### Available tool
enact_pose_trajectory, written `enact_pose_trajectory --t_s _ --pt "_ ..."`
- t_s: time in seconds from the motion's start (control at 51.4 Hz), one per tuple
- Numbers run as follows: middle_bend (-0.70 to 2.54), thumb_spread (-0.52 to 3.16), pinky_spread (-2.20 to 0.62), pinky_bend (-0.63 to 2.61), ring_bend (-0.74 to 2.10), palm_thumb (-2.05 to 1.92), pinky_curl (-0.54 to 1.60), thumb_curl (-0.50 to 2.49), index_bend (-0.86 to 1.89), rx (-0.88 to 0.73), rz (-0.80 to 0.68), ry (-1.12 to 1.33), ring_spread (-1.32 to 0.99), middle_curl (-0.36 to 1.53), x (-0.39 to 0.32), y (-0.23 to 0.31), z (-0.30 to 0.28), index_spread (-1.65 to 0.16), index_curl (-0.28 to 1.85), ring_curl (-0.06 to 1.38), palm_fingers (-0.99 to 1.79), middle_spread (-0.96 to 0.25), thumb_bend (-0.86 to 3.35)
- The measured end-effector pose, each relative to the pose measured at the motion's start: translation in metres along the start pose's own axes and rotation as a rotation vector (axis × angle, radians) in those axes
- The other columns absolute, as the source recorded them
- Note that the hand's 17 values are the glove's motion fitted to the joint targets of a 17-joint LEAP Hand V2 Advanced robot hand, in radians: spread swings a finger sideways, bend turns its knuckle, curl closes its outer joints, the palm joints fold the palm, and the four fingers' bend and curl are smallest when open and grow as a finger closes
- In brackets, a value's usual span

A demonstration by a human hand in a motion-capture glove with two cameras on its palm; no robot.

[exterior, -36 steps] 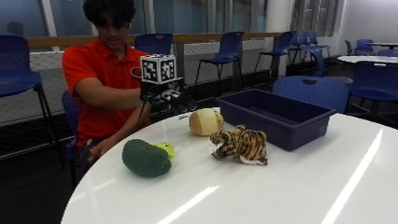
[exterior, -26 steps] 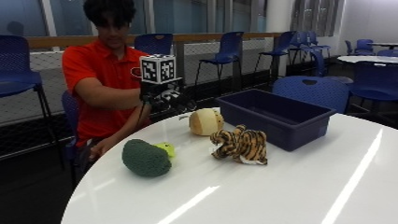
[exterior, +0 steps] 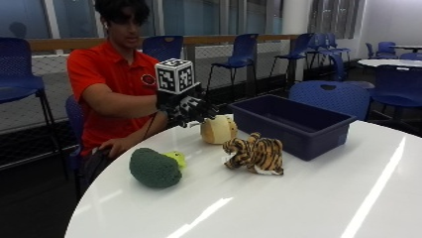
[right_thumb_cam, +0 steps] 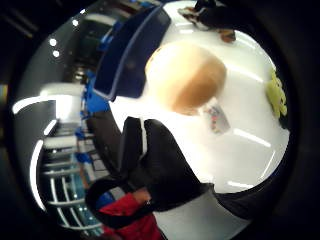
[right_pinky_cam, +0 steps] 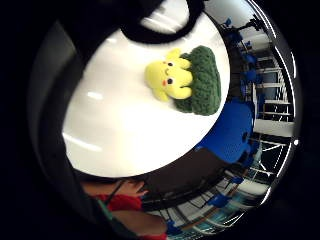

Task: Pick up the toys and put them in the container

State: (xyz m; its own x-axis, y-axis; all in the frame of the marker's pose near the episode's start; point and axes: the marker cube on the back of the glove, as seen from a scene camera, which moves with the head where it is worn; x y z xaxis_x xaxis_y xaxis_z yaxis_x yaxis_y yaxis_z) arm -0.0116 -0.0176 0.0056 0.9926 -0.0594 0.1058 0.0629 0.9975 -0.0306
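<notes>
The black-gloved right hand hovers, fingers spread wide, just beside the round tan plush toy on the white counter, seemingly lining up a grasp; the dark blue plastic container waits just beyond.

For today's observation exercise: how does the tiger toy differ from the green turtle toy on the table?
The tiger is orange with dark stripes; the turtle is dark green with a yellow head. The tiger stands on legs; the turtle sits as a rounded mound. The tiger lies beside the bin; the turtle is farther from it. Both are soft toys on the white table, untouched.
</notes>
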Motion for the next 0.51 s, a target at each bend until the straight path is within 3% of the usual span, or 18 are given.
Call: enact_pose_trajectory --t_s 0.195,0.506 --pt "0.15 1.11 0.07 0.84 0.18 -0.11 0.37 0.14 0.11 -0.041 -0.031 0.013 -0.1 0.22 -0.026 -0.033 0.012 -0.35 0.23 0.13 0.08 -0.13 -0.08" --pt "0.17 1.06 0.11 1.04 0.2 -0.1 0.42 0.16 0.16 -0.083 -0.036 0.013 -0.03 0.24 -0.056 -0.066 0.032 -0.35 0.25 0.17 -0.03 -0.09 -0.08"
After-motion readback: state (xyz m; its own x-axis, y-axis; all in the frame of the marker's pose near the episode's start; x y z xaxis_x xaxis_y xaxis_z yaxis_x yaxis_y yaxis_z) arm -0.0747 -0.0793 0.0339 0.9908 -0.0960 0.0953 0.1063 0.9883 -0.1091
